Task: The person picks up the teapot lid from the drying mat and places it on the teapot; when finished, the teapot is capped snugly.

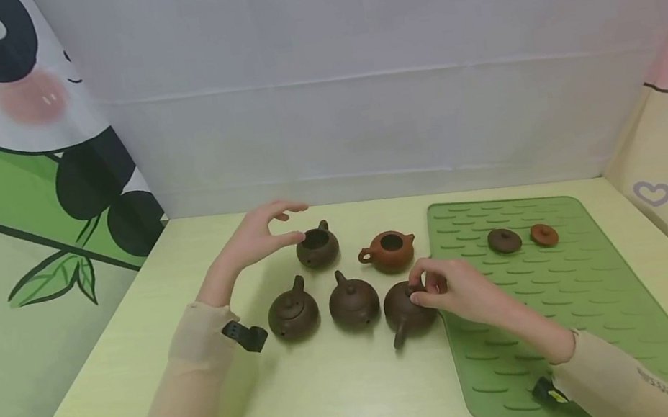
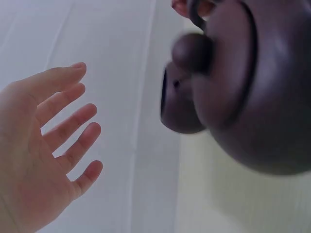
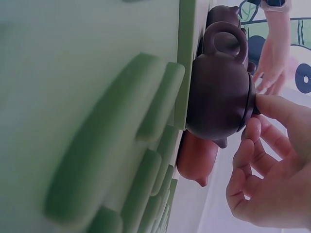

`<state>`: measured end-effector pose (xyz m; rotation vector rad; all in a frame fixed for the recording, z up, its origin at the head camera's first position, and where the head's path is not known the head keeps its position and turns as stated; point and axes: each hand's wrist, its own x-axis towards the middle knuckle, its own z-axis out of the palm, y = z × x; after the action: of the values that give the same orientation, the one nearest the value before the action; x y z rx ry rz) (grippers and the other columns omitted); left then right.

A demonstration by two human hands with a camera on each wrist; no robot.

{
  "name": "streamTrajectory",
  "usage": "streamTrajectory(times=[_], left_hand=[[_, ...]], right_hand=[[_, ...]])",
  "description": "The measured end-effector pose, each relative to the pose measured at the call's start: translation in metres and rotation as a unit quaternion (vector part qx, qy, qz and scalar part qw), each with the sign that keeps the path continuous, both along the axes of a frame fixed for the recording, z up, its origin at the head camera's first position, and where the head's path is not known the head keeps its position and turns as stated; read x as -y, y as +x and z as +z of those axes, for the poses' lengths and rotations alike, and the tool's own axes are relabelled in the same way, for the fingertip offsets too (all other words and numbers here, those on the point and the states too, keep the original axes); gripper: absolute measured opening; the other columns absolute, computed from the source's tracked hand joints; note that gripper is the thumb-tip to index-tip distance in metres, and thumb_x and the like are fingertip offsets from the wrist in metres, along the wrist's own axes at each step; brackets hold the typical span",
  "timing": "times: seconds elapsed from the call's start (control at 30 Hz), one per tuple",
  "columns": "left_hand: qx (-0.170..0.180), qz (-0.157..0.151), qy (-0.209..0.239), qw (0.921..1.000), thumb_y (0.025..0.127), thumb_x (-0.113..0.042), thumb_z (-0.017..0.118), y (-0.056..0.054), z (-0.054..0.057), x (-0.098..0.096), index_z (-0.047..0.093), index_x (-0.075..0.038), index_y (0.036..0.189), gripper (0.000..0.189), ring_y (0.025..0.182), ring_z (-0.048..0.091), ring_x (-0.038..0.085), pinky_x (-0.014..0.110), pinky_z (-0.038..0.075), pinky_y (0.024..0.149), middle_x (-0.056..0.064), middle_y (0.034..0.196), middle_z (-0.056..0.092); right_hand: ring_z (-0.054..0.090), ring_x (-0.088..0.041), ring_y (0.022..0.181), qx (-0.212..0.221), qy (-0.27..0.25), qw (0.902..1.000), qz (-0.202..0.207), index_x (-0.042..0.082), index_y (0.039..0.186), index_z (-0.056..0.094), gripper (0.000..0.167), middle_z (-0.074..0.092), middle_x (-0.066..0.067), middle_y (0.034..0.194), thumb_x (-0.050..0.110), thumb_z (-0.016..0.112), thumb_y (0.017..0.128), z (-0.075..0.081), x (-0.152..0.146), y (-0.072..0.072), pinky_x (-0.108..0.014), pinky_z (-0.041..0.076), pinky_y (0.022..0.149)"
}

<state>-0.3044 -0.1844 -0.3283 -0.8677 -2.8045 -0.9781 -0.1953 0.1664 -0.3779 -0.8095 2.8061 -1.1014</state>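
My right hand (image 1: pixel 458 291) pinches the knob of the lid (image 3: pixel 250 106) on a dark brown teapot (image 1: pixel 405 315). That teapot stands at the mat's left edge, its lid seated on the body. My left hand (image 1: pixel 259 235) hovers with fingers extended beside a lidless dark teapot (image 1: pixel 318 253) at the back left; it holds nothing. A reddish-brown teapot (image 1: pixel 391 258), also lidless, stands to the right of that one. Two more dark teapots, a left one (image 1: pixel 294 317) and a middle one (image 1: pixel 355 307), have their lids on in the front row.
A green ridged mat (image 1: pixel 530 367) covers the table's right side. On it lie a dark brown lid (image 1: pixel 504 240) and a reddish lid (image 1: pixel 544 235). Behind the pale yellow table (image 1: pixel 333 413) hangs a white cloth wall (image 1: pixel 361 131), with printed panels at both sides.
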Motion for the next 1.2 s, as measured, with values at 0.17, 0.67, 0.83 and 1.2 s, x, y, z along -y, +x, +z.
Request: streamTrajectory(times=[0.17, 0.67, 0.83, 1.2], left_hand=[[0.019, 0.002, -0.021, 0.9996, 0.090, -0.021, 0.073, -0.010, -0.010, 0.012, 0.054, -0.014, 0.141, 0.055, 0.122, 0.058, 0.036, 0.055, 0.045, 0.103, 0.009, 0.145, 0.054], [0.122, -0.018, -0.029, 0.9920, 0.091, -0.024, 0.072, -0.035, -0.051, 0.035, 0.045, -0.013, 0.147, 0.063, 0.124, 0.057, 0.041, 0.056, 0.045, 0.101, 0.014, 0.151, 0.047], [0.135, -0.027, -0.025, 0.9902, 0.092, -0.025, 0.070, -0.037, -0.059, 0.036, 0.044, -0.009, 0.147, 0.062, 0.121, 0.059, 0.042, 0.056, 0.045, 0.103, 0.021, 0.146, 0.050], [0.149, -0.047, -0.009, 0.9878, 0.091, -0.025, 0.071, -0.037, -0.065, 0.033, 0.050, -0.013, 0.140, 0.055, 0.126, 0.056, 0.042, 0.054, 0.045, 0.105, 0.020, 0.139, 0.056]], right_hand=[[0.049, -0.005, 0.059, 0.001, 0.000, 1.0000, -0.001, 0.021, 0.097, 0.065, 0.013, 0.056, 0.009, 0.068, 0.023, 0.074, 0.088, -0.001, 0.000, 0.000, -0.021, 0.040, 0.056], [0.049, -0.004, 0.060, 0.012, -0.007, 0.9999, -0.002, 0.021, 0.098, 0.064, 0.013, 0.056, 0.008, 0.068, 0.022, 0.073, 0.089, 0.001, 0.001, 0.001, -0.021, 0.041, 0.055], [0.049, -0.004, 0.060, 0.014, -0.007, 0.9999, -0.003, 0.020, 0.099, 0.064, 0.013, 0.056, 0.008, 0.069, 0.022, 0.073, 0.089, 0.002, 0.002, 0.002, -0.021, 0.041, 0.056], [0.050, -0.004, 0.060, 0.017, -0.011, 0.9998, -0.005, 0.021, 0.099, 0.064, 0.013, 0.056, 0.008, 0.068, 0.022, 0.073, 0.090, 0.002, 0.003, 0.004, -0.021, 0.042, 0.056]])
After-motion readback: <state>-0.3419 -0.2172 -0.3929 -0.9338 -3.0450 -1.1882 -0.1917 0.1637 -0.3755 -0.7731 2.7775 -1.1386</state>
